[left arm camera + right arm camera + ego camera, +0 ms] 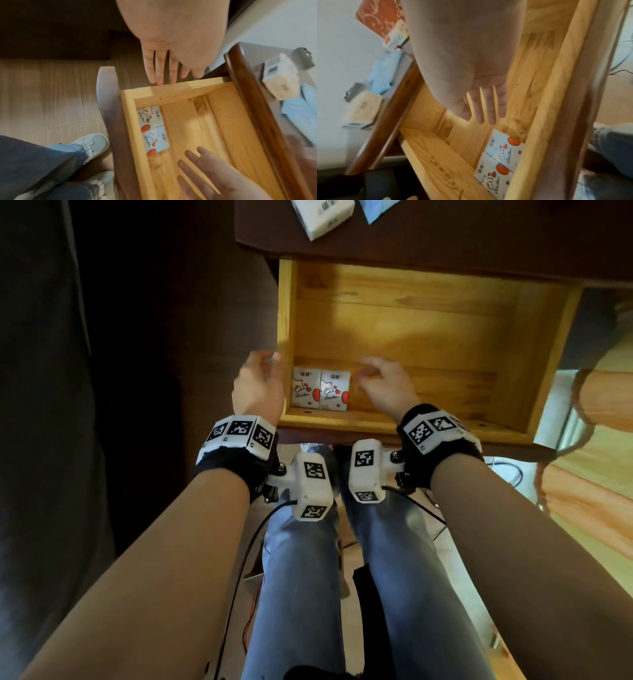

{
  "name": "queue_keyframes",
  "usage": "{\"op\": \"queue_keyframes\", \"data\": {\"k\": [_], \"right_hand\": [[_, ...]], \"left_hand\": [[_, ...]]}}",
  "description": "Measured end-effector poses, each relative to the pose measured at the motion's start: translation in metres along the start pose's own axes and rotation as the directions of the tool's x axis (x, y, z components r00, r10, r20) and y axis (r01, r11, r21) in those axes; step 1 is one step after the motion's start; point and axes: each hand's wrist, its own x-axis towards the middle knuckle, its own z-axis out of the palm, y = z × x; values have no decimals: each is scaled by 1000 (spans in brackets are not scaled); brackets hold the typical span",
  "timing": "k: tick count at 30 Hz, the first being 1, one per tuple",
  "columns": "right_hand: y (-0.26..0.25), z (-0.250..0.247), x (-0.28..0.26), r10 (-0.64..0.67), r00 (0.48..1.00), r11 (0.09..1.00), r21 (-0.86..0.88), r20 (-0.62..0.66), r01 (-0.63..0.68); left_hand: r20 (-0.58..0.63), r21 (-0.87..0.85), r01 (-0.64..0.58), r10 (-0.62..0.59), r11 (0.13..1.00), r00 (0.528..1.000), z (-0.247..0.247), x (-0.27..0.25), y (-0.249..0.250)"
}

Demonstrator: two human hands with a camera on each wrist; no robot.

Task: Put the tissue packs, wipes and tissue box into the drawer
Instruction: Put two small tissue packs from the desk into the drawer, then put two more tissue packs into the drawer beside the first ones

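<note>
Two small white tissue packs with red hearts (320, 389) (154, 130) (500, 159) lie side by side in the front left corner of the open pine drawer (376, 424) (130, 121) (539, 121). My left hand (270, 364) (161, 70) hovers at the drawer's left wall, fingers straight, holding nothing. My right hand (370, 374) (486, 112) is inside the drawer just right of the packs, fingers straight and empty. On the dark tabletop sit a white tissue pack (322, 213) (279, 77) (363, 108), blue wipes (376, 208) (302, 105) (383, 75) and a red patterned tissue box (380, 17).
The rest of the drawer floor (428, 337) is bare wood. My knees in jeans (301, 577) are below the drawer front. Wood flooring (42, 94) lies to the left, and a cable (510, 470) runs on the floor at right.
</note>
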Motion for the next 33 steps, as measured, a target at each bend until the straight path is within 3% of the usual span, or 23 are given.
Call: {"op": "queue_keyframes", "data": {"k": [7,12,15,21,27,33], "right_hand": [[-37,-50,-19,-238,949,969,17,-205,247],[-62,-93,-3,-393,825,918,-120,-406,378],[-72,-116,15,-436,771,900,-225,-465,373],[-80,-138,46,-447,814,874,-374,-371,310],[-77,-137,59,-448,797,886,-321,-405,335],[-81,-138,60,-425,808,895,-321,-408,309]], "left_hand": [[-16,-55,-119,118,991,993,-5,-12,63],[-104,-52,-176,170,983,980,-4,1,111],[-210,-9,-211,204,977,956,1,15,133],[-314,63,-267,273,962,909,6,42,151],[-168,120,-241,259,963,951,0,64,161],[-167,108,-193,209,975,963,0,62,173]]}}
